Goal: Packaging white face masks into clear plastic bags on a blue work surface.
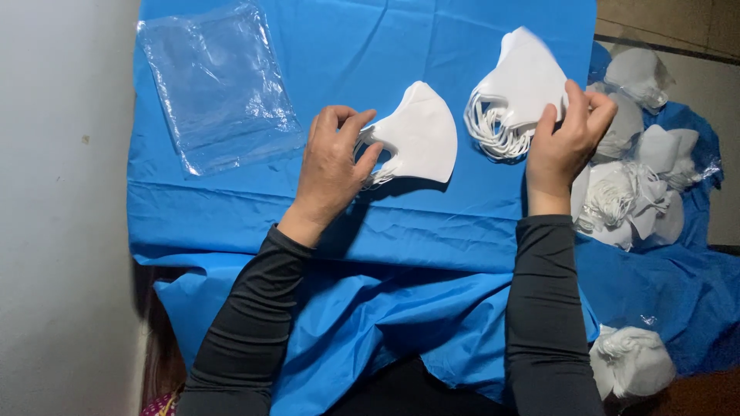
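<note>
My left hand (333, 158) rests on the blue cloth (347, 46) and pinches the left edge and ear loops of a small stack of white face masks (420, 135). My right hand (566, 139) grips the right edge of a second, thicker stack of white masks (520, 81) whose ear loops (489, 131) hang out at its lower left. Both stacks lie flat on the cloth, a short gap apart. Dark long sleeves cover both of my forearms.
A pile of clear plastic bags (220, 85) lies at the cloth's far left. Loose and bagged white masks (636, 166) are heaped to the right of my right hand. Another bagged bundle of masks (632, 362) sits at the lower right. A pale wall (62, 208) borders the left.
</note>
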